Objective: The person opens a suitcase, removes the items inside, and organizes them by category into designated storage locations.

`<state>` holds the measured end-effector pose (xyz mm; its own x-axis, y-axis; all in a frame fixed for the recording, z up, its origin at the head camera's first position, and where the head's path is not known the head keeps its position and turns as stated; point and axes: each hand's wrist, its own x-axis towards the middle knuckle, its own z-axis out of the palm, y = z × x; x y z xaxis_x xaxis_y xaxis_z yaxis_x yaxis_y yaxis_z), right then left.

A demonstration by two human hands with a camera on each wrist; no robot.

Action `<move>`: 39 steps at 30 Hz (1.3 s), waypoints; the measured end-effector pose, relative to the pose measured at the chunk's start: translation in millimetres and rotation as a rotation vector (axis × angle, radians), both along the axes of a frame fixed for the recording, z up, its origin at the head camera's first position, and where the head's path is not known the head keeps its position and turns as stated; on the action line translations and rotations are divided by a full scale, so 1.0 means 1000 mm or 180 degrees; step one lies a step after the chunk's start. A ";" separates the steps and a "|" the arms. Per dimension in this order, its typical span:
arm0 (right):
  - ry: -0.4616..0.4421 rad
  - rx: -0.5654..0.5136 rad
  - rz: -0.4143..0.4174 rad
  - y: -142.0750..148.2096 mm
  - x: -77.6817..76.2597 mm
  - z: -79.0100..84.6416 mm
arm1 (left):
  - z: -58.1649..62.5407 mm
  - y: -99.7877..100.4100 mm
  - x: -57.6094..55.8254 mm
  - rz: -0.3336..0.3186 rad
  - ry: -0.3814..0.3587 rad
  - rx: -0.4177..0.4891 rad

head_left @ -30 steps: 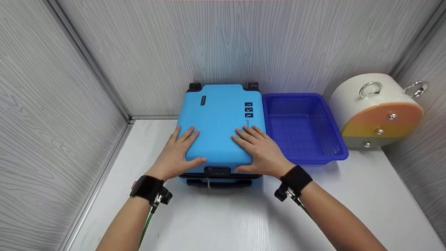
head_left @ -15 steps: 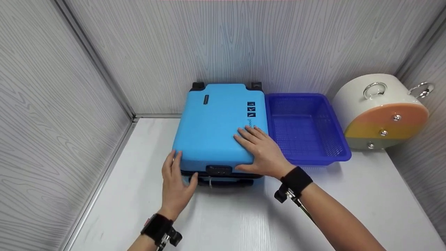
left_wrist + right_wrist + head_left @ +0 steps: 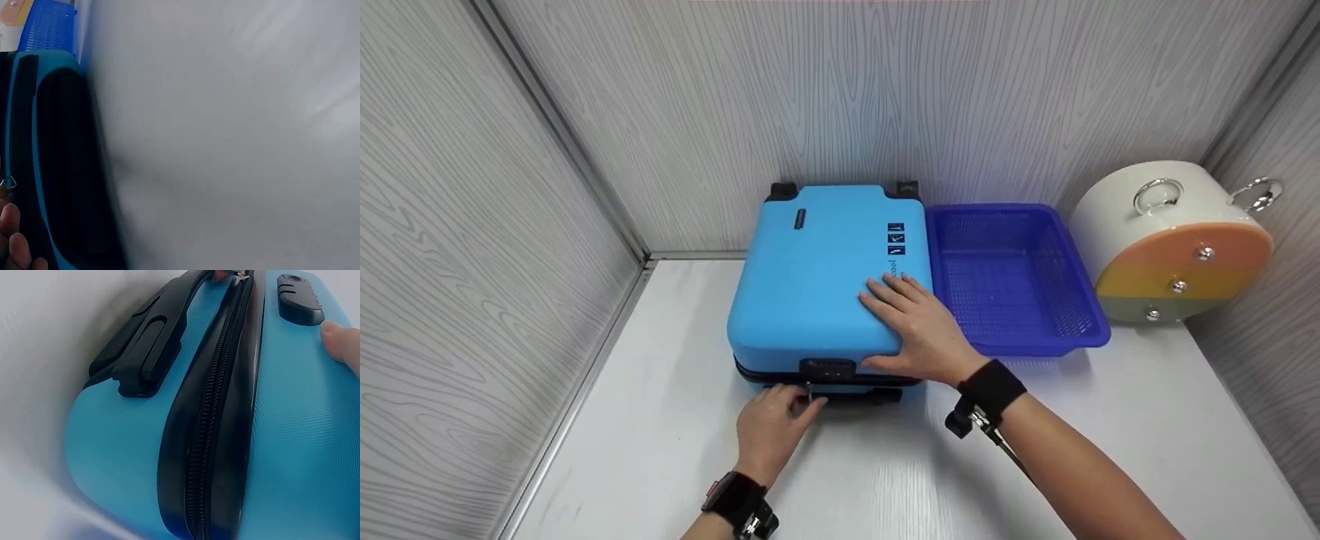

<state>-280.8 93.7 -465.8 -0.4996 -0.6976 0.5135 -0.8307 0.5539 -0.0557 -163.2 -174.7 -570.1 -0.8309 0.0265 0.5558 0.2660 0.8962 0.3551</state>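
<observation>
A blue hard-shell suitcase [image 3: 817, 285] lies flat on the table, its black zipper [image 3: 208, 410] closed along the front side. My left hand [image 3: 771, 427] is at that front side and pinches the metal zipper pull [image 3: 9, 183] between thumb and curled fingers, just below the black combination lock [image 3: 827, 368]. In the left wrist view only its fingertips [image 3: 19, 247] show, at the left edge. My right hand [image 3: 919, 330] rests on the front right corner of the lid with fingers spread. Its thumb [image 3: 340, 343] lies beside the lock in the right wrist view.
Right of the suitcase stands a blue plastic basket [image 3: 1091, 330]. Farther right is a round white container [image 3: 1117, 225] with a striped front, metal knobs and ring handles. A black carry handle [image 3: 154, 343] sits below the zipper. Wood-grain walls [image 3: 840, 90] enclose the table.
My left hand has left the lid's front left part, moved down round the corner, then right to the zipper pull, which it now pinches. The right hand stays on the lid.
</observation>
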 end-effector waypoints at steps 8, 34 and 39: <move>0.0029 -0.0049 0.0036 -0.001 -0.001 -0.002 | 0.003 -0.007 0.003 -0.0013 -0.0010 0.0096; -0.0022 0.0022 0.0069 -0.002 -0.001 -0.001 | 0.009 -0.044 0.011 0.0093 -0.0491 0.0348; 0.0000 -0.0016 0.0057 0.001 -0.001 -0.001 | 0.009 -0.051 0.009 0.0142 -0.0545 0.0399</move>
<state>-282.1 95.2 -466.5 -0.4871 -0.7039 0.5169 -0.8405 0.5387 -0.0584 -154.2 -226.0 -561.1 -0.9123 -0.0728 0.4030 0.1534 0.8517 0.5011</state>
